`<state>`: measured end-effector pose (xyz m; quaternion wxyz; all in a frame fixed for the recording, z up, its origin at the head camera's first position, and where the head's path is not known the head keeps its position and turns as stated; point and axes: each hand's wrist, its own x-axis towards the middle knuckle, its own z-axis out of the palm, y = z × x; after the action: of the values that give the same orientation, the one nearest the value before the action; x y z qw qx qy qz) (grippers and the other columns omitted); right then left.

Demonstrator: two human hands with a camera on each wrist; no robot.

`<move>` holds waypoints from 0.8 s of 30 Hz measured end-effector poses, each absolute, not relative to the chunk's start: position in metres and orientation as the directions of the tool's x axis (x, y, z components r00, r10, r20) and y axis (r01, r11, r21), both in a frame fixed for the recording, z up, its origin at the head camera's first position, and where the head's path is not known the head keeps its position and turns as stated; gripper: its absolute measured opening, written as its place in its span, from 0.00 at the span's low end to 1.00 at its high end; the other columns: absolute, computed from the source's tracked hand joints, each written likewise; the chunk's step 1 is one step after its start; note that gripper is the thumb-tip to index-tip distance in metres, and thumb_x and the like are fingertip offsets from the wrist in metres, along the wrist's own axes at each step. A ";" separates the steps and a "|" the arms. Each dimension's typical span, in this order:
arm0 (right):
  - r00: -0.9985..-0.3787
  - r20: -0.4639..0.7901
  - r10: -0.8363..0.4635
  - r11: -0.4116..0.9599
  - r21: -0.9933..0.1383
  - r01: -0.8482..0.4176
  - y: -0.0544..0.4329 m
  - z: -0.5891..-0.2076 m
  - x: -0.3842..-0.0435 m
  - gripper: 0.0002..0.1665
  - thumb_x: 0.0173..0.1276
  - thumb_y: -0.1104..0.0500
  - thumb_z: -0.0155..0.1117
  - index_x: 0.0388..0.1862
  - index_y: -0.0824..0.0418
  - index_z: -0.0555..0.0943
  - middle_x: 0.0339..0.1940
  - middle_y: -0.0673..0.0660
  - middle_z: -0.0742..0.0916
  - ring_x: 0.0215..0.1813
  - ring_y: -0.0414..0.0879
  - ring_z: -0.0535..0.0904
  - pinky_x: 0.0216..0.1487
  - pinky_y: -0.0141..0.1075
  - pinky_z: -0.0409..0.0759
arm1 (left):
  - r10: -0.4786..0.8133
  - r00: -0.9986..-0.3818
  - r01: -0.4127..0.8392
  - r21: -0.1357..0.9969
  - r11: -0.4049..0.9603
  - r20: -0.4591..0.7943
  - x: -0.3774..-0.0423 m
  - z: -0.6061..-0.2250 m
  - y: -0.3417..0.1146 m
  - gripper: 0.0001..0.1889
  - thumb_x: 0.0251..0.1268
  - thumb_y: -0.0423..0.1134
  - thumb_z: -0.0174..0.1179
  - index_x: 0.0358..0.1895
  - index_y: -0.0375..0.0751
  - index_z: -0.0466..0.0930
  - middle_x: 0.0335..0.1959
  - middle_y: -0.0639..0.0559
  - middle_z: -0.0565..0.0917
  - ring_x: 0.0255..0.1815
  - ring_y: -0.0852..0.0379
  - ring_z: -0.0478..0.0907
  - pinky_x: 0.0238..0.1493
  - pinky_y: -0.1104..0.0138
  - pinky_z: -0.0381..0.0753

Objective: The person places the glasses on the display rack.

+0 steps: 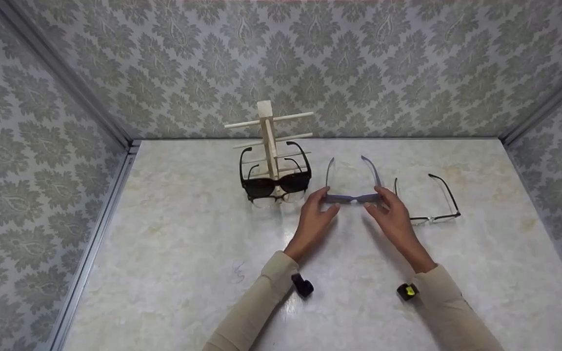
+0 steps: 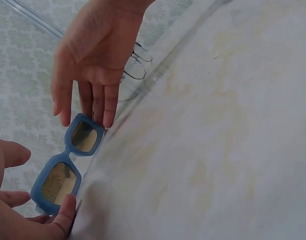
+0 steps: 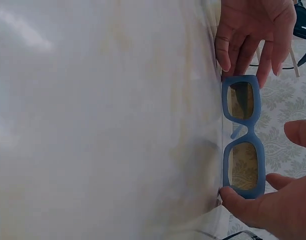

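Note:
Both hands hold a pair of blue sunglasses (image 1: 343,199) above the pale tabletop, the front toward the person and the temples stretching away, unfolded. My left hand (image 1: 312,222) grips the left end, fingers at the hinge and thumb low by the rim. At the other end, the fingers of my right hand (image 1: 395,219) grip the hinge corner in the same way. Brownish tinted lenses show in the blue frame (image 3: 249,131) in the right wrist view. In the left wrist view, the left thumb lies along the lower edge of the sunglasses (image 2: 68,156).
Left of the hands stands a wooden glasses rack (image 1: 267,119) with several crossbars. It bears black sunglasses (image 1: 294,183) above clear-lens glasses (image 1: 264,201). Dark-rimmed eyeglasses (image 1: 456,209) lie unfolded on the table, close to the right hand. Patterned panels (image 1: 281,63) enclose the back and sides.

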<state>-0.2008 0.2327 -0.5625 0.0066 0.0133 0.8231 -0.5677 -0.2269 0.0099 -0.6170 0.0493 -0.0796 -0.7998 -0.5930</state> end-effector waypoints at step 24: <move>-0.989 0.136 0.063 0.380 -0.919 -0.103 0.240 -0.555 -0.175 0.15 0.83 0.67 0.66 0.63 0.72 0.87 0.61 0.67 0.87 0.59 0.44 0.85 0.56 0.23 0.84 | 0.054 -0.998 0.040 0.992 0.120 0.033 -0.190 -0.568 -0.022 0.17 0.76 0.31 0.66 0.61 0.24 0.85 0.57 0.32 0.89 0.55 0.45 0.89 0.60 0.57 0.86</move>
<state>-0.1750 0.2401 -0.5548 -0.0743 -0.0121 0.8272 -0.5568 -0.1900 -0.0217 -0.5680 -0.0054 -0.0313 -0.7483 -0.6625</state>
